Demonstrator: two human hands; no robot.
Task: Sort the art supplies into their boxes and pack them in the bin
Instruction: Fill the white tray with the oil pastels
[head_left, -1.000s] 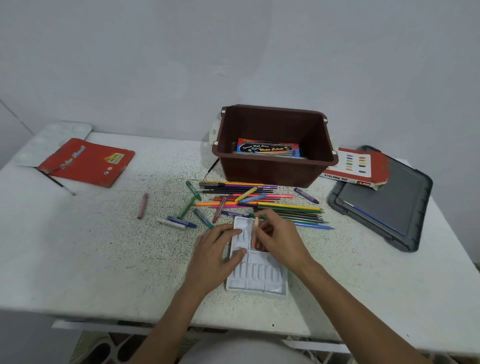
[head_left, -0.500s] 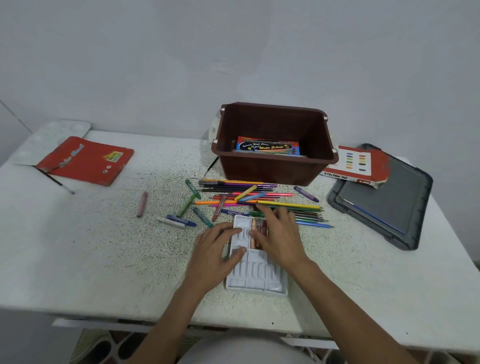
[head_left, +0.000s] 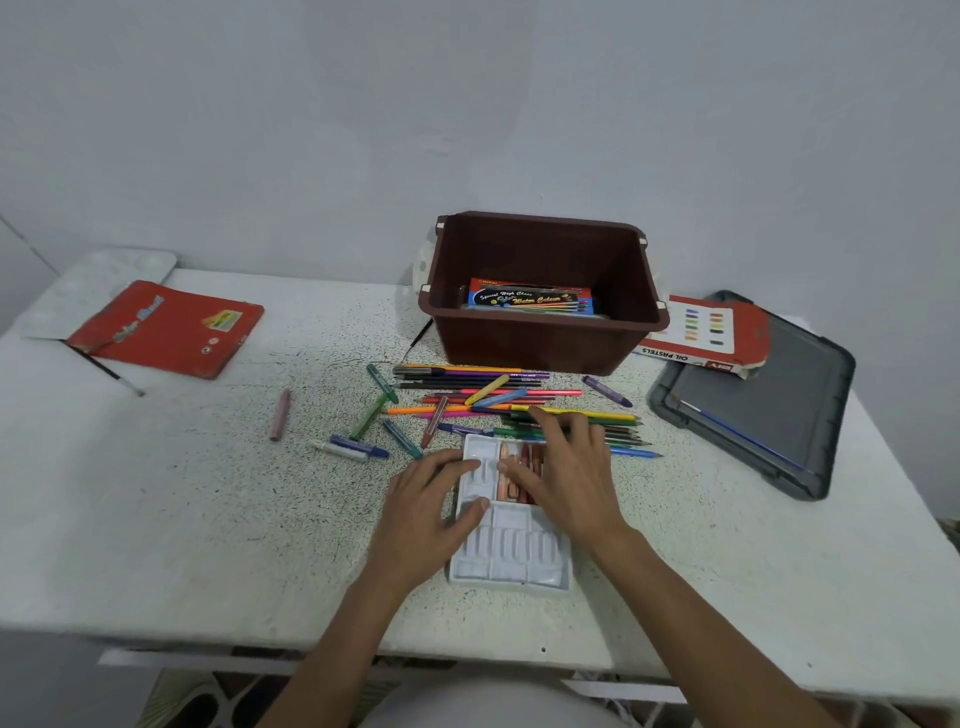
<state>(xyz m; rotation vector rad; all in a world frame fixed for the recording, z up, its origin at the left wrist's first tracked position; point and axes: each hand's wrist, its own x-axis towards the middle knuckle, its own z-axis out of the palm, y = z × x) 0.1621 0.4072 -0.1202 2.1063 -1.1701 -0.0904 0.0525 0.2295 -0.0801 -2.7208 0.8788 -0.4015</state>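
Observation:
A white plastic pastel tray (head_left: 511, 561) lies at the table's front middle, with a few brown and red pastels (head_left: 519, 470) in its far slots. My left hand (head_left: 428, 504) rests on the tray's left edge, fingers laid flat. My right hand (head_left: 566, 467) lies over the tray's far right part, fingers stretched toward the pile of coloured pencils and pens (head_left: 498, 400) just beyond. Loose pastels (head_left: 358, 447) lie scattered left of the pile. The brown bin (head_left: 540, 338) stands behind, holding a water colour box (head_left: 530, 299).
A red oil pastel box (head_left: 701, 332) leans on a grey lid (head_left: 753, 400) at the right. At the far left are a red booklet (head_left: 166, 327), a white palette (head_left: 98, 280) and a thin brush (head_left: 106, 371). A pink pastel (head_left: 280, 415) lies alone.
My right hand has left the pastel in the tray slot and stretched its fingers forward to the pencil pile. My left hand stays on the tray.

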